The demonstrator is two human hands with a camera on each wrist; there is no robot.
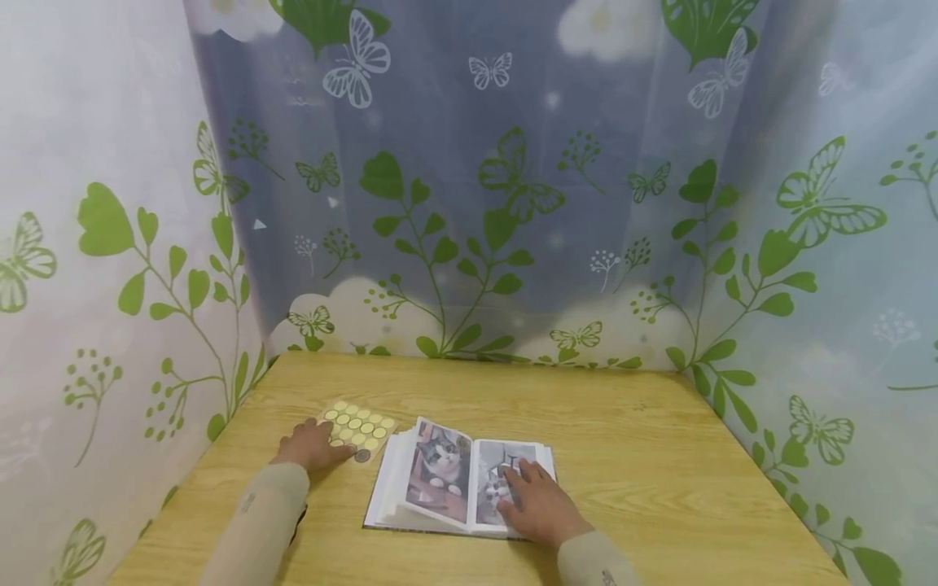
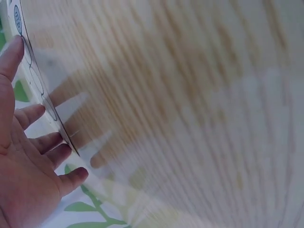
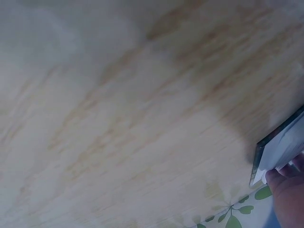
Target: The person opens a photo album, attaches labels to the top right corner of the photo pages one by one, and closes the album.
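An open album (image 1: 460, 487) is lying on the bench (image 1: 645, 456), near its front edge and a little left of centre. Cat photos are being shown on both open pages. The right page is being pressed flat by the right hand (image 1: 538, 503), whose fingers (image 1: 516, 476) are being held straight and slightly spread, gripping nothing. In the right wrist view only a corner of the album (image 3: 280, 149) and a fingertip beside it are being shown, and the rest is blurred wood grain.

Just left of the album, a sticker sheet (image 1: 361, 424) of pale round dots is lying flat on the bench, its near corner close to the album's left edge. The sheet's near left part is being touched by the left hand (image 1: 311, 446), which is being rested palm down with fingers stretched out flat. In the left wrist view the left hand (image 2: 28, 161) is being seen with fingers (image 2: 35, 113) spread wide against the sheet's edge (image 2: 45, 102).

Both forearms are being covered by beige sleeves (image 1: 256, 521). The bench is being enclosed on three sides by curtains (image 1: 469, 203) printed with green leaves and butterflies.
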